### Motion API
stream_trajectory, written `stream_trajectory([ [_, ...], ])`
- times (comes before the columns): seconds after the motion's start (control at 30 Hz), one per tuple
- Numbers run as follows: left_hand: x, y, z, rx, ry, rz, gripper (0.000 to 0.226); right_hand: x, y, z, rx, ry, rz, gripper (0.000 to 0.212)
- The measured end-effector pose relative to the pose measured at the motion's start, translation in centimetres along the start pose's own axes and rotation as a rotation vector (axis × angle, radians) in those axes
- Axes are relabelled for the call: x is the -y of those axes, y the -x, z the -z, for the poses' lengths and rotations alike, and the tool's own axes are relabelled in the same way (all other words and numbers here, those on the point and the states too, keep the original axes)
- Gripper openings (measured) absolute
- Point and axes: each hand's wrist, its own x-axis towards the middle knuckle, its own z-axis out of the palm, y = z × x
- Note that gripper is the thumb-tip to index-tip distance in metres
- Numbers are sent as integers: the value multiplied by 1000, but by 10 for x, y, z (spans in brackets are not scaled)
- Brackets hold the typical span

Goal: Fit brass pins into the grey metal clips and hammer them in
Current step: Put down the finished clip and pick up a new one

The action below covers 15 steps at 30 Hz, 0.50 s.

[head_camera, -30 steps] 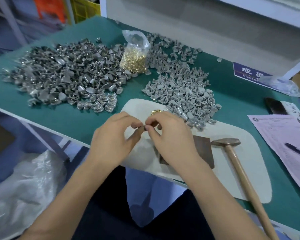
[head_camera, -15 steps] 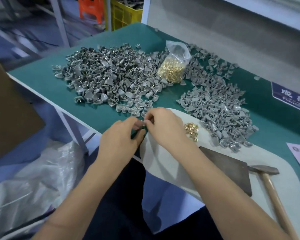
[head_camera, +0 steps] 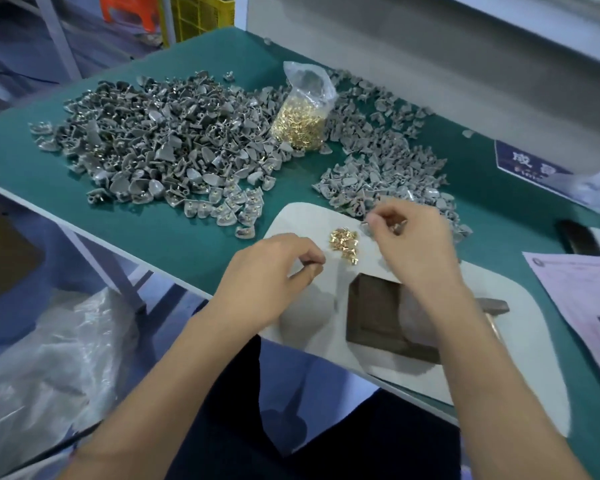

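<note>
1. The steel block (head_camera: 385,317) lies nearest, by the desk (head_camera: 194,233) edge; the right forearm crosses it, and the hammer head (head_camera: 492,304) shows beyond that arm.
2. The left hand (head_camera: 271,275) pinches thumb to fingers; what it holds cannot be told.
3. Loose brass pins (head_camera: 343,242) lie between both hands on the white mat (head_camera: 291,220).
4. The right hand (head_camera: 413,244) pinches at the unpinned clip pile's (head_camera: 381,168) near edge.
5. Farther left lie pinned clips (head_camera: 167,147) and the pin bag (head_camera: 302,116).

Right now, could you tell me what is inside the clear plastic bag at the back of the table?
The clear plastic bag holds loose brass pins, filling its lower half. Its crumpled top looks empty; the bottom of the heap is hidden.
</note>
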Motion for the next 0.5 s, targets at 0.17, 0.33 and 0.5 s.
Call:
stream_trajectory([
  [0.17, -12, -36, -12, 140, -206, -152, 19, -36, 39, 14, -263, -183, -127, 10],
  [0.33, -24, -62, -26, 249, -270, -219, 28, -43, 57, 3, -338, -237, -124, 11],
  [0.5, -33, -75, -36, 267, -357, -257, 21, -40, 61, 3, -340, -230, -107, 12],
])
